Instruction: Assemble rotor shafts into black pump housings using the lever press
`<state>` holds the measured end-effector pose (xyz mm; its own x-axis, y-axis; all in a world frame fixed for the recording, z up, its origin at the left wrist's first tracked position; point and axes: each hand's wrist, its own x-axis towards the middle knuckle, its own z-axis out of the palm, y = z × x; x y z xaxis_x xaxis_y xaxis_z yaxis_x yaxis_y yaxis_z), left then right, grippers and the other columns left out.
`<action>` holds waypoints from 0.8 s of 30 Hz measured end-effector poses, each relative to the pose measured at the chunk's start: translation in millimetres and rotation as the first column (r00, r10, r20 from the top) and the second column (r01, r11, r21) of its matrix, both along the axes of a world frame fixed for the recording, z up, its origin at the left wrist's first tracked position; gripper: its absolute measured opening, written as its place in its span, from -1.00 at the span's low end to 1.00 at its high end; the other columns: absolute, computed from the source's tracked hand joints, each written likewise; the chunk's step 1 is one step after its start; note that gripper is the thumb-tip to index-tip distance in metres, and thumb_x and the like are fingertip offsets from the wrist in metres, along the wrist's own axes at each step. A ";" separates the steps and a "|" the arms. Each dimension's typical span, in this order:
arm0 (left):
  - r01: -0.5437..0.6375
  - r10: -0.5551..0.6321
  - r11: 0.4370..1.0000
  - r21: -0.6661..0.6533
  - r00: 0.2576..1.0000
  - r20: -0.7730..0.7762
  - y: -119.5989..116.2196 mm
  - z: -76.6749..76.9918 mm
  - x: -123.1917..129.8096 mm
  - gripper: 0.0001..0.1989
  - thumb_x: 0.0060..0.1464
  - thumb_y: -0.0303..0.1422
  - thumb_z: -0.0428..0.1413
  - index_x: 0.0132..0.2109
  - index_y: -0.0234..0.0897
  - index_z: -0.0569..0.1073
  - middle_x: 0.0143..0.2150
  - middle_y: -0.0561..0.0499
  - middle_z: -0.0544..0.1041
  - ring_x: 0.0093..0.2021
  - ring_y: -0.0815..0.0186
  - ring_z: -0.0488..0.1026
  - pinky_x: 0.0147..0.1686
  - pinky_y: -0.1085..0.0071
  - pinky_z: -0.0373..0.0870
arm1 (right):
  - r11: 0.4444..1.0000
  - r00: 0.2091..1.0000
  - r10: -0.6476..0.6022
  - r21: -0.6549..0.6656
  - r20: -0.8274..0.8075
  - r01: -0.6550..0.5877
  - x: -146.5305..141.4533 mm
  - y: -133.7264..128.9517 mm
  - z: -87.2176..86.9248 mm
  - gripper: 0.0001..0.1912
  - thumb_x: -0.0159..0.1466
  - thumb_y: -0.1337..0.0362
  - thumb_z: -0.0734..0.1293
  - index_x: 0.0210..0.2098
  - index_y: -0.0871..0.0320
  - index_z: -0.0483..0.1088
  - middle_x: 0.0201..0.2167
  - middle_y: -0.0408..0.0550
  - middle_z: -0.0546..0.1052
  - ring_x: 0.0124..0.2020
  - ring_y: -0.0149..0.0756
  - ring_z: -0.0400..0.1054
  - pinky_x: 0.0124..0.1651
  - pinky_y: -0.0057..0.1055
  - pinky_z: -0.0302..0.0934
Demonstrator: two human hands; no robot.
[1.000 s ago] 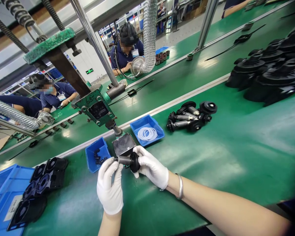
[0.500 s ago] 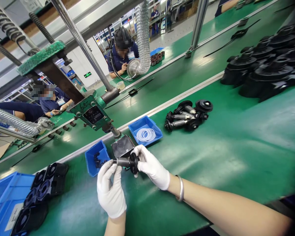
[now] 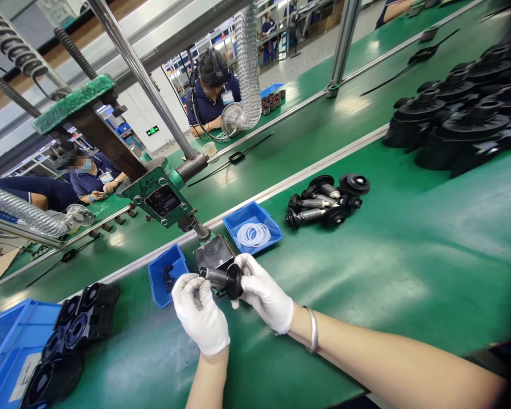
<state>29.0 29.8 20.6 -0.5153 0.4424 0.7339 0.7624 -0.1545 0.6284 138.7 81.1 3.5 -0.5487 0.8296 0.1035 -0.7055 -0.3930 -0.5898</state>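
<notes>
My right hand (image 3: 262,292), in a white glove, grips the black disc end of a rotor part (image 3: 217,276) with a grey cylinder. Close to the part's left end is my left hand (image 3: 201,312), also gloved, its fingers curled and the thumb near the fingertips; whether anything small is between them is hidden. Behind the part sits a square metal block (image 3: 214,253) under the press. A blue bin (image 3: 159,284) of small black pieces stands to its left, and a blue bin (image 3: 272,218) of white rings to its right.
Similar rotor parts (image 3: 313,215) lie in a pile right of the bins. Black housings (image 3: 464,133) are stacked at the far right, others (image 3: 76,329) at left beside a blue crate (image 3: 34,318). The green press (image 3: 162,196) stands over the block. Two people sit across the belt.
My left hand has moved slightly right and turned, its fingers curling more. The rotor part has tilted, and its left end now shows free of my left fingertips.
</notes>
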 end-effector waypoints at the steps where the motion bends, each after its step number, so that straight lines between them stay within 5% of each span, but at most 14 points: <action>1: 0.004 -0.004 1.000 -0.014 0.999 0.046 -1.0 2.5 0.4 -0.93 0.19 -0.40 0.11 -0.29 -0.25 0.41 -0.19 0.00 0.38 -0.17 0.33 0.40 -0.18 0.39 0.37 | 0.999 0.999 0.027 -0.022 -0.036 -0.028 -0.1 0.1 -1.0 -0.72 0.05 0.40 0.32 -0.27 0.10 0.17 -0.34 -0.22 0.32 -0.52 -0.44 0.32 -0.57 -0.50 0.29; 3: 0.030 -0.023 0.999 -0.033 0.980 0.195 -3.6 8.6 -1.7 -0.90 0.20 -0.36 0.11 -0.30 -0.25 0.42 -0.19 0.01 0.40 -0.17 0.34 0.39 -0.16 0.41 0.35 | 0.995 0.992 0.078 -0.047 -0.097 -0.083 -0.3 0.7 -3.8 -0.72 0.06 0.39 0.29 -0.25 0.10 0.17 -0.36 -0.21 0.36 -0.54 -0.41 0.33 -0.56 -0.47 0.27; 5: 0.092 -0.089 0.996 0.017 0.881 0.465 -3.8 16.2 -9.8 -0.92 0.19 -0.35 0.13 -0.27 -0.25 0.45 -0.20 0.04 0.42 -0.21 0.39 0.39 -0.16 0.46 0.34 | 0.991 0.985 0.114 -0.058 -0.132 -0.122 -0.3 1.5 -6.6 -0.73 0.07 0.37 0.28 -0.24 0.10 0.16 -0.39 -0.20 0.39 -0.57 -0.38 0.33 -0.55 -0.44 0.26; 9: 0.209 -0.288 0.952 0.224 0.363 0.886 14.1 35.8 -47.5 -0.94 0.19 -0.43 0.13 -0.27 -0.30 0.49 -0.28 0.07 0.42 -0.31 0.50 0.39 -0.31 0.61 0.35 | 0.983 0.980 0.150 -0.090 -0.128 -0.162 1.2 1.5 -7.0 -0.74 0.08 0.38 0.27 -0.24 0.10 0.16 -0.40 -0.17 0.40 -0.56 -0.34 0.34 -0.52 -0.41 0.23; 11: 0.269 -0.307 0.932 0.242 0.237 0.922 30.6 46.2 -74.8 -0.86 0.21 -0.48 0.09 -0.34 -0.34 0.47 -0.32 0.05 0.43 -0.35 0.50 0.40 -0.40 0.62 0.35 | 0.981 0.981 0.154 -0.101 -0.114 -0.166 2.4 0.8 -4.5 -0.74 0.08 0.39 0.26 -0.23 0.11 0.18 -0.37 -0.15 0.40 -0.54 -0.34 0.33 -0.52 -0.41 0.22; 17: 0.296 -0.303 0.919 0.262 0.101 0.948 80.1 62.3 -159.7 -0.78 0.27 -0.51 0.01 -0.36 -0.35 0.43 -0.41 0.07 0.44 -0.43 0.50 0.42 -0.46 0.60 0.38 | 0.979 0.982 0.174 -0.100 -0.068 -0.180 6.4 0.7 2.9 -0.79 0.11 0.35 0.29 -0.24 0.11 0.26 -0.37 -0.12 0.40 -0.50 -0.35 0.29 -0.50 -0.42 0.20; 20: 0.262 -0.292 0.929 0.260 0.093 0.952 99.2 62.0 -194.3 -0.89 0.25 -0.38 0.08 -0.19 -0.36 0.45 -0.31 0.04 0.49 -0.40 0.43 0.45 -0.44 0.50 0.45 | 0.975 0.981 0.192 -0.107 -0.031 -0.195 8.3 2.2 4.3 -0.82 0.13 0.33 0.30 -0.24 0.11 0.30 -0.37 -0.12 0.39 -0.50 -0.35 0.27 -0.48 -0.40 0.19; 24: 0.222 -0.268 0.945 0.238 0.112 0.957 118.8 59.1 -229.6 -0.75 0.23 -0.28 0.11 -0.01 -0.33 0.42 -0.11 -0.05 0.50 -0.24 0.32 0.49 -0.28 0.33 0.52 | 0.974 0.983 0.186 -0.132 -0.004 -0.185 10.4 3.2 4.5 -0.82 0.16 0.28 0.33 -0.22 0.09 0.35 -0.30 -0.12 0.37 -0.49 -0.36 0.26 -0.45 -0.38 0.18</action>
<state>-200.5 148.7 79.7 -0.6705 0.6924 -0.2664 -0.5576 -0.2334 0.7966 149.1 84.3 8.0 -0.6945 0.7194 -0.0049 -0.6084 -0.5910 -0.5297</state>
